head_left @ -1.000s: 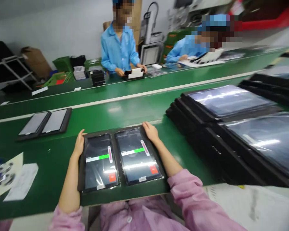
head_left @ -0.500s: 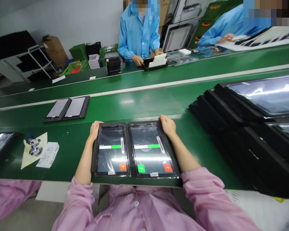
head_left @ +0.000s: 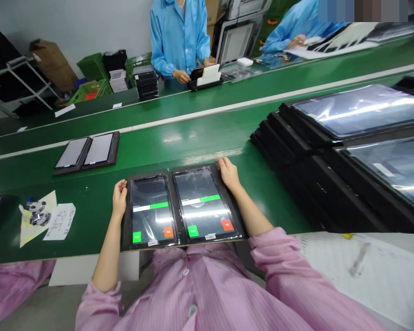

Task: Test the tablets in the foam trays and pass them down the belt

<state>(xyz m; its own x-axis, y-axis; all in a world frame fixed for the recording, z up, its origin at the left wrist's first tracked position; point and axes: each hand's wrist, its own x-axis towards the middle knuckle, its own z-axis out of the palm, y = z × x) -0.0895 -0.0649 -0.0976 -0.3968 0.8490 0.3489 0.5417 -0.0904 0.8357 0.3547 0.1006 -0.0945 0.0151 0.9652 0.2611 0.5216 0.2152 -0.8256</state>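
Two tablets lie side by side in a black foam tray [head_left: 170, 174] at the bench's front edge. On the left tablet [head_left: 150, 188] and the right tablet [head_left: 200, 184] the screens are lit, each with a white-and-green bar, a green button and a red button. Loosely curled, my left hand [head_left: 119, 197] is just beside the tray's left edge, with nothing visible in it. My right hand [head_left: 229, 174] is closed at the tray's upper right edge, its fingertips partly hidden.
Stacked black trays with tablets [head_left: 359, 110] rise at right. Another tray with two tablets [head_left: 98, 149] lies back left. A yellow paper with small round parts [head_left: 37, 214] and a handwritten note [head_left: 60, 222] lie left. Across the bench, two people in blue work; a pink sleeve [head_left: 17, 285] shows lower left.
The vertical volume sliders have vanished from both screens, and a green button now shows on the left tablet. My left hand has come off the tray's edge. The view has shifted.
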